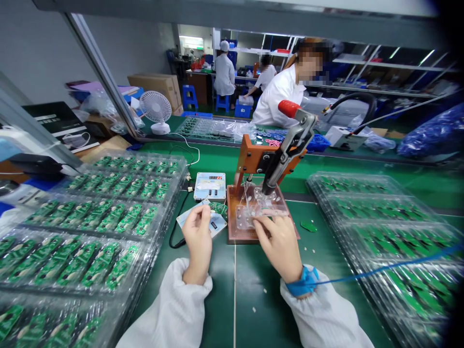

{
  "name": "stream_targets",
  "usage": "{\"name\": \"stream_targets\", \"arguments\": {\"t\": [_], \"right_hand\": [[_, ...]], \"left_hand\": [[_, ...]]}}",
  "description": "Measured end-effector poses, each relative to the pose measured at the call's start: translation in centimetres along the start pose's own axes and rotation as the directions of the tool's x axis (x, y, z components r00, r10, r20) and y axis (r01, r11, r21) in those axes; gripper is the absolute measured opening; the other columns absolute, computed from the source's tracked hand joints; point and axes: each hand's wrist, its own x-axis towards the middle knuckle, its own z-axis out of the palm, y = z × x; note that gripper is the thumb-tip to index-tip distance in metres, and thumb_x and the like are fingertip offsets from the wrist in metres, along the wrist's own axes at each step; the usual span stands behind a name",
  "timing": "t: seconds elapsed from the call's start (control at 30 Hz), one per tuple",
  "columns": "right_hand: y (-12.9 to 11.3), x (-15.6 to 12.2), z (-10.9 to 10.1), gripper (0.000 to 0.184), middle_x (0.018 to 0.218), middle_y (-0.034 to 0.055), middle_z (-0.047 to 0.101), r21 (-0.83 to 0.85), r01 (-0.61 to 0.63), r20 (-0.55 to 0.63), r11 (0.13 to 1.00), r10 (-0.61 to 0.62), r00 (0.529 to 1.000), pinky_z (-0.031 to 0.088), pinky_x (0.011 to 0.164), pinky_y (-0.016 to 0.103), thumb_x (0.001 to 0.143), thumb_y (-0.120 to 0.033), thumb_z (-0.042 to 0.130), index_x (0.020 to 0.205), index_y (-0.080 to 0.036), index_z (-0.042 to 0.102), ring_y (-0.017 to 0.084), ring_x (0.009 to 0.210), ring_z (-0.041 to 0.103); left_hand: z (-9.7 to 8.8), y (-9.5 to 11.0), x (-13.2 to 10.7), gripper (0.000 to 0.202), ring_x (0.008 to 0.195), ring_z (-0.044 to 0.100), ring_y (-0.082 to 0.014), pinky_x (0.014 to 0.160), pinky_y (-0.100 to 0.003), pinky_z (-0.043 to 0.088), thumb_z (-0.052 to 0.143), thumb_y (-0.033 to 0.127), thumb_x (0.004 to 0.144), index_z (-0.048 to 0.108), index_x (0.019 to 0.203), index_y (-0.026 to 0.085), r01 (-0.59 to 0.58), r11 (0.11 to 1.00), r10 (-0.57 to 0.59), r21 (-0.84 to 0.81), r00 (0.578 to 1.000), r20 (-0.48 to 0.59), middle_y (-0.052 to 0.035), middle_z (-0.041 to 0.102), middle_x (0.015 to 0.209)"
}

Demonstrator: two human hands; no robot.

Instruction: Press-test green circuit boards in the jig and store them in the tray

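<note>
My left hand (197, 237) is closed in a pinch on a small green circuit board (218, 209), held just left of the fixture. My right hand (279, 241) rests on the clear acrylic plate (255, 208) of the brown test fixture (242, 227), fingertips curled at the plate's front edge. The fixture's orange toggle clamp (286, 150) with a red handle stands raised behind. A blue wrist strap (306, 281) with a blue cord is on my right wrist. A small white meter (210, 186) sits behind my left hand.
Stacked clear trays of green boards (90, 227) fill the left side, and more trays (391, 232) lie on the right. A loose green board (309, 225) lies on the green mat. A white fan (155, 111) stands at the back. A person in white sits opposite; others work farther back.
</note>
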Motion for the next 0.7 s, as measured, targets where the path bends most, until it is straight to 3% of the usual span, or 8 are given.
{"name": "stream_targets", "arguments": {"t": [0.37, 0.47, 0.6, 0.7], "right_hand": [[-0.7, 1.5, 0.8, 0.025, 0.064, 0.0064, 0.064, -0.059, -0.081, 0.003, 0.995, 0.082, 0.997, 0.038, 0.071, 0.042, 0.095, -0.038, 0.058, 0.076, -0.023, 0.068, 0.030, 0.071, 0.061], [-0.8, 1.8, 0.6, 0.023, 0.068, 0.0070, 0.066, -0.066, -0.097, 0.027, 0.993, 0.099, 0.995, 0.039, 0.073, 0.043, 0.094, -0.036, 0.059, 0.078, -0.023, 0.068, 0.031, 0.076, 0.062], [-0.7, 1.9, 0.8, 0.020, 0.086, 0.0105, 0.070, -0.109, -0.064, 0.037, 0.992, 0.068, 0.997, 0.040, 0.079, 0.045, 0.093, -0.032, 0.061, 0.077, -0.021, 0.066, 0.033, 0.088, 0.062], [-0.7, 1.8, 1.2, 0.023, 0.086, 0.0121, 0.069, -0.133, -0.032, 0.023, 0.991, 0.035, 0.999, 0.040, 0.077, 0.044, 0.098, -0.031, 0.055, 0.080, -0.019, 0.064, 0.033, 0.088, 0.062]], "left_hand": [[0.0, 0.1, 0.0, 0.038, 0.066, 0.061, -0.0149, 0.064, -0.024, 0.052, 0.075, 0.053, 0.077, 0.069, 0.077, 0.016, 0.000, 1.000, 0.000, -0.015, 1.000, 0.006, -0.0022, 0.065, 0.071], [0.1, 0.0, 0.0, 0.037, 0.065, 0.061, -0.0149, 0.063, -0.023, 0.052, 0.075, 0.053, 0.076, 0.069, 0.076, 0.016, -0.010, 1.000, 0.010, -0.019, 1.000, -0.008, -0.0022, 0.065, 0.070], [0.2, -0.2, 0.0, 0.038, 0.065, 0.062, -0.0153, 0.063, -0.024, 0.052, 0.075, 0.053, 0.077, 0.069, 0.077, 0.016, -0.009, 1.000, 0.009, -0.018, 1.000, -0.002, -0.0027, 0.066, 0.071], [0.2, -0.3, 0.0, 0.037, 0.066, 0.062, -0.0155, 0.064, -0.024, 0.053, 0.075, 0.052, 0.077, 0.069, 0.078, 0.015, -0.003, 1.000, 0.003, -0.022, 1.000, 0.004, -0.0031, 0.066, 0.072]]}}
